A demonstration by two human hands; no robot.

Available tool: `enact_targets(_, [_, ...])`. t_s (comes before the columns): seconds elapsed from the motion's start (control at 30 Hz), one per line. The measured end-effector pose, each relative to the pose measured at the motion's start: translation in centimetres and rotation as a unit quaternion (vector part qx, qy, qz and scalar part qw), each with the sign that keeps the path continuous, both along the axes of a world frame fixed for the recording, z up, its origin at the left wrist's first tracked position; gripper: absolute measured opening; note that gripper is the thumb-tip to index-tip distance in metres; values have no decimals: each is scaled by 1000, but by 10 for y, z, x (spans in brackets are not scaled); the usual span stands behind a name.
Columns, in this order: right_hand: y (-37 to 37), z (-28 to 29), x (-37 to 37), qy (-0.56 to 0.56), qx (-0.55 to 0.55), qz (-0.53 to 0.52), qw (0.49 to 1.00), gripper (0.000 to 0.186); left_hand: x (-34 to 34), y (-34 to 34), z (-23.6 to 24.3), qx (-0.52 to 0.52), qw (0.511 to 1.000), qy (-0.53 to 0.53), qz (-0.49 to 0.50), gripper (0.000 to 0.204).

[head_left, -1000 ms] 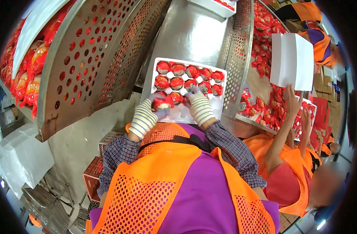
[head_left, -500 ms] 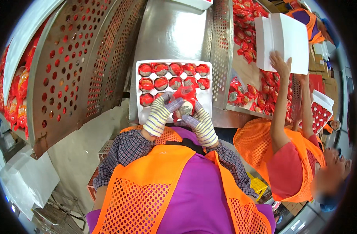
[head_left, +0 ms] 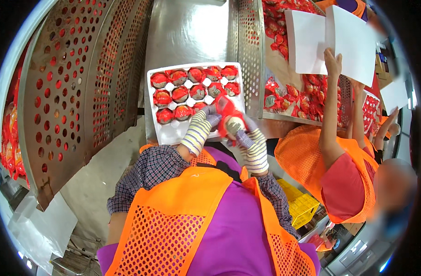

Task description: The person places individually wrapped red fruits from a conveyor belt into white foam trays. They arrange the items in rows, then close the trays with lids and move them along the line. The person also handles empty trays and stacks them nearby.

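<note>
A white moulded tray (head_left: 171, 132) lies on a steel chute in front of me, with several red-wrapped round items in its cups. Both my hands wear striped knit gloves. My left hand (head_left: 202, 124) and my right hand (head_left: 251, 140) together hold one red-wrapped item (head_left: 230, 117) just above the tray's near right corner. The item's grey round end faces me. The tray's near row has bare cups at the front left.
Perforated steel walls (head_left: 86, 87) flank the chute (head_left: 187, 32). Loose red-wrapped items (head_left: 293, 96) fill the bin to the right. A person in an orange vest (head_left: 344, 170) stands at my right, one hand raised to white sheets (head_left: 330, 41). A yellow crate (head_left: 300, 202) sits below.
My hands left the tray's near edge, came together and lifted one red-wrapped item to the tray's near right corner. The person beside me raised a hand to the white sheets.
</note>
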State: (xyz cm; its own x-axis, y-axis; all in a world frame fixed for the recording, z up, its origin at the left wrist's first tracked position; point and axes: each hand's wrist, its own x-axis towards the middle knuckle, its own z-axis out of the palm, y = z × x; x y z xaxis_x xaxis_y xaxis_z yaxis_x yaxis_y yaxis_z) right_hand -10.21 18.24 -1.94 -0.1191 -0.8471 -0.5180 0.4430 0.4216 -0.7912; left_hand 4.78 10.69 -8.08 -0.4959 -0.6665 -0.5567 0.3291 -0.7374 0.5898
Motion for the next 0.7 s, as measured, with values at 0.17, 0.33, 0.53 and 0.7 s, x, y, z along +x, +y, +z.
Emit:
enact_targets(0.17, [-45,11,-18,738,-228,166,613,46,7,10,-26,-118,981,-81,-134,25])
enact_targets(0.33, [-65,-12,-12,781,-45,375,498,30,24,12,-23,-215,934,-159,-239,25])
enact_targets(0.53, [-76,-26,-14,757,-10,382,530,30,32,14,-24,-370,877,-195,-236,26])
enact_targets(0.7, [-86,-62,-25,767,0,399,502,29,30,11,-31,-368,867,-190,-278,26])
